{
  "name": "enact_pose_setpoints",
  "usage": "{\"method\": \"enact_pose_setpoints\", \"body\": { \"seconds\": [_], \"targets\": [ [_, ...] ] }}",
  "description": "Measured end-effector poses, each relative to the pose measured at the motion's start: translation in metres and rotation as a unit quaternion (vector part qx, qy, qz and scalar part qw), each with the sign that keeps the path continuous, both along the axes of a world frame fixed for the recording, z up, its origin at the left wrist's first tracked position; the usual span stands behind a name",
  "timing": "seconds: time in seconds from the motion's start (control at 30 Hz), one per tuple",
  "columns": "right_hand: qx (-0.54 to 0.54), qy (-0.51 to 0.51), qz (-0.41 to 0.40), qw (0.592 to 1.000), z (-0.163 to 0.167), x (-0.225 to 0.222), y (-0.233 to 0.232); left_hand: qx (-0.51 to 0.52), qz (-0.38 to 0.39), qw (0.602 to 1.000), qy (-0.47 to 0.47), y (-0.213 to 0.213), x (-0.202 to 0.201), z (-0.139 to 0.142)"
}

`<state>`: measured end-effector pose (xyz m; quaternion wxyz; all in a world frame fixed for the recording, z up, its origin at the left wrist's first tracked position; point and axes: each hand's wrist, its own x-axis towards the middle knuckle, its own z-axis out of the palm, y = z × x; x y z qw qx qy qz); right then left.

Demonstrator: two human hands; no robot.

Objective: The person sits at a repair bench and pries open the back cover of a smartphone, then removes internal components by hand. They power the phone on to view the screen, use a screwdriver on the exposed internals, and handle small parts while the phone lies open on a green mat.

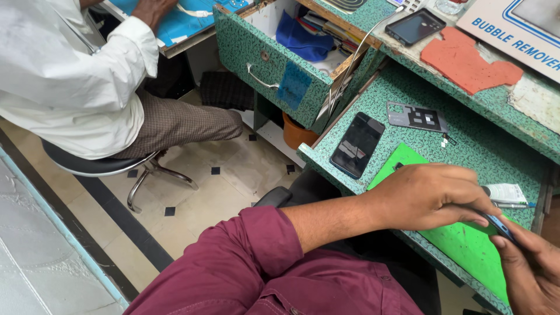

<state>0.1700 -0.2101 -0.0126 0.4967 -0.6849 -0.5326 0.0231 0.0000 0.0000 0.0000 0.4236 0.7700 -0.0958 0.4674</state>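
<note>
My left hand (431,195) reaches across from a maroon sleeve and curls over a small blue phone (500,226), pinching its upper end above a green work mat (466,248). My right hand (532,271) comes in from the lower right corner and grips the same phone from below. Most of the phone is hidden between the two hands. A black phone (357,144) lies face up on the speckled green desk (484,146), just left of the mat. A grey phone back frame (417,116) rests beyond it.
An open green drawer (274,55) holds blue cloth and papers. On the upper shelf lie another dark phone (415,26) and an orange-red pad (466,58). A person in a white shirt (64,76) sits on a stool (99,166) at the left. A pen (513,205) lies by the mat.
</note>
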Motion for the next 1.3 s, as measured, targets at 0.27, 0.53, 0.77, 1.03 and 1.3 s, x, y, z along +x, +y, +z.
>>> {"method": "enact_pose_setpoints", "body": {
  "seconds": [0.27,0.53,0.77,1.03,1.3],
  "targets": [
    [-0.005,0.022,-0.014,1.0,-0.033,-0.002,-0.002,-0.002,-0.028,0.999,-0.017,0.009,-0.013,-0.012],
    [0.02,-0.018,-0.008,1.0,-0.057,0.003,-0.005,0.013,-0.044,0.998,-0.049,0.017,-0.029,-0.02],
    [0.024,0.019,-0.003,1.0,-0.048,-0.01,-0.008,0.035,-0.017,0.997,-0.065,0.012,-0.021,-0.025],
    [0.036,-0.019,-0.039,0.998,-0.055,-0.008,-0.007,0.036,0.009,0.998,-0.046,0.01,-0.024,-0.027],
    [0.017,-0.042,-0.035,0.998,-0.038,-0.009,-0.011,0.035,0.007,0.999,-0.038,0.007,-0.016,-0.017]
  ]
}}
